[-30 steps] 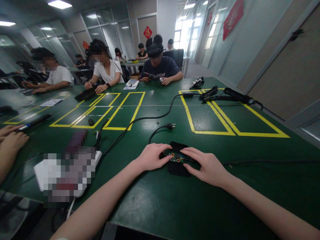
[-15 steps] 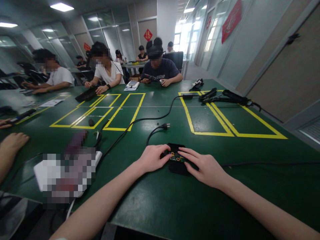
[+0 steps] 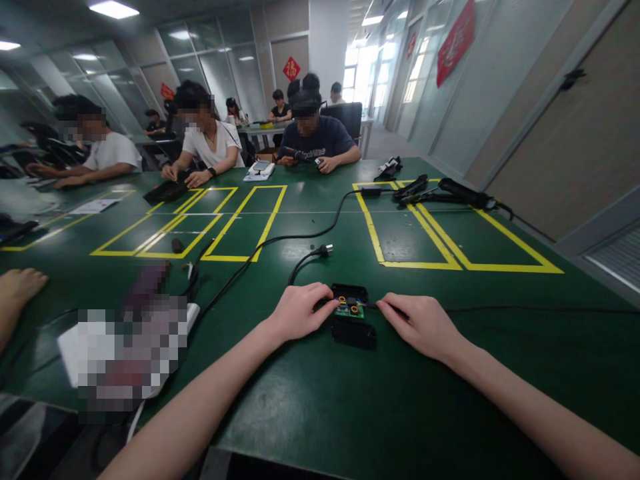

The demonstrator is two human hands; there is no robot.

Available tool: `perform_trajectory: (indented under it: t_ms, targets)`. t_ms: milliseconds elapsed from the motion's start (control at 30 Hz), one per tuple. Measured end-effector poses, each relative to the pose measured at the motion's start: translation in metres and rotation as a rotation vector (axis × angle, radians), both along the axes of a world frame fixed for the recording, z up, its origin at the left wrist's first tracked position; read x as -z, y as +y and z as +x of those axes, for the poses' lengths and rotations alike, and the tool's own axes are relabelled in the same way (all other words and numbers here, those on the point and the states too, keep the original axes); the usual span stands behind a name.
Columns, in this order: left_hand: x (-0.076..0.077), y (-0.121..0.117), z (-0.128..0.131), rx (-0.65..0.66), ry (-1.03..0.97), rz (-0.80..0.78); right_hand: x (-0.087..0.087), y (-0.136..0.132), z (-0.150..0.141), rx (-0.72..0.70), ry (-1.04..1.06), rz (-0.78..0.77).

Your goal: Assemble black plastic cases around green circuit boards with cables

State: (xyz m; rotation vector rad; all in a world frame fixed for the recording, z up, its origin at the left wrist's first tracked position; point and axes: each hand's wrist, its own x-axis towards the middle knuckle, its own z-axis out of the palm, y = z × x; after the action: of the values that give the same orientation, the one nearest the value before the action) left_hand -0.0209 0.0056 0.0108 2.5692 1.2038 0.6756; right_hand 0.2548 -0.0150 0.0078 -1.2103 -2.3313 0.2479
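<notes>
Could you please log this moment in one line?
left hand: at circuit board's left end | right hand: pinching cable | things: casing part beside board | rest: plug on table

Right hand (image 3: 423,327) has backed off the board (image 3: 357,311), moved right; fingers now pinch the cord (image 3: 500,309) beside it. Board's right end and lower shell (image 3: 354,334) now uncovered. Cord at right of frame sits higher. Left edge: co-worker's hand on the dark tool gone from frame.
</notes>
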Motion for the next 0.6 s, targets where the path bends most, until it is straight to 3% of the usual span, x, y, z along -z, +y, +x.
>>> perform_trajectory:
  t_ms: [333,600]
  targets:
    - [-0.007,0.001,-0.008,0.114,0.007,0.068,-0.015,-0.018,0.001,-0.085,0.09,0.096]
    - [-0.006,-0.003,-0.006,0.165,-0.008,0.071,-0.014,-0.021,0.001,-0.142,0.075,0.131]
